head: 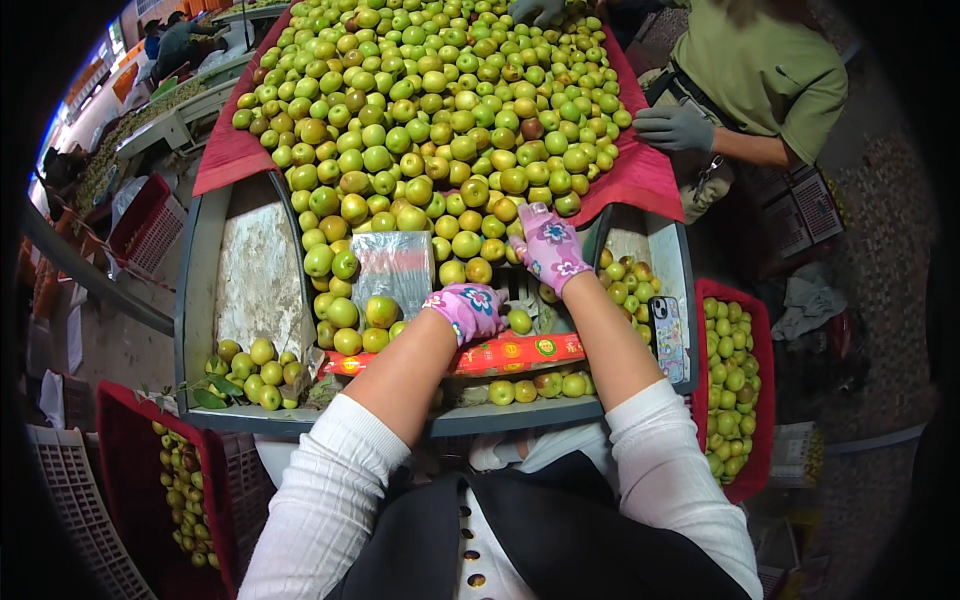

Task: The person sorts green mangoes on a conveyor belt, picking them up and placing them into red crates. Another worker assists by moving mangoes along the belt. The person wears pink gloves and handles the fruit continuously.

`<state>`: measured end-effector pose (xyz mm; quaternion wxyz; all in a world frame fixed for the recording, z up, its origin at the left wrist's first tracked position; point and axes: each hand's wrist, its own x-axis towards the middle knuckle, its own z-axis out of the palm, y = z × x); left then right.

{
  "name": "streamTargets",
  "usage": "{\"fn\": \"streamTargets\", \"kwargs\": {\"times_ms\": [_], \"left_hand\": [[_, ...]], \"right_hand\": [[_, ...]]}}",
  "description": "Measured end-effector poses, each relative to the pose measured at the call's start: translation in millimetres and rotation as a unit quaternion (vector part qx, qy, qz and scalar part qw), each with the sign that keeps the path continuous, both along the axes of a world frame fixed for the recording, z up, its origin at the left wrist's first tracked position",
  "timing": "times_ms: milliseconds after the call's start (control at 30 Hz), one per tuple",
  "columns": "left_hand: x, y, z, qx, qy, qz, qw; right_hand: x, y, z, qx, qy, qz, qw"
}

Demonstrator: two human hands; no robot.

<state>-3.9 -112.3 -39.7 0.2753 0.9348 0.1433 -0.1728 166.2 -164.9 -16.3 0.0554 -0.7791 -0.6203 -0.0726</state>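
Note:
A large heap of green jujubes [420, 120] lies on red cloth and spills down into the sorting tray [517, 426] before me. My left hand [474, 309], in a pink flowered glove, is low over the tray with its fingers curled; its palm is hidden. One loose jujube [519, 321] lies just right of those fingers. In a matching glove, my right hand [553, 249] reaches to the heap's lower edge, fingers extended and touching fruit. A plastic-wrapped block [393, 271] sits left of my hands. Under my left wrist runs a red printed plastic packet [517, 355].
Side chutes flank the tray; the left one [255, 259] holds jujubes at its bottom. A phone [668, 341] rests on the right rim. Crates with red liners stand left [124, 457] and right [761, 420]. A co-worker's grey-gloved hand [675, 129] is at the right cloth edge; another glove [537, 10] is above.

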Motion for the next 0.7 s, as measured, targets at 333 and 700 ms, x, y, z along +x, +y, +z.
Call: {"fn": "streamTargets", "kwargs": {"times_ms": [333, 700], "left_hand": [[12, 7, 11, -0.678, -0.209, 0.36, 0.605], [7, 3, 4, -0.582, -0.268, 0.386, 0.664]], "right_hand": [[-12, -9, 11, 0.066, 0.332, 0.116, 0.934], [79, 43, 5, 0.088, 0.056, -0.078, 0.991]]}}
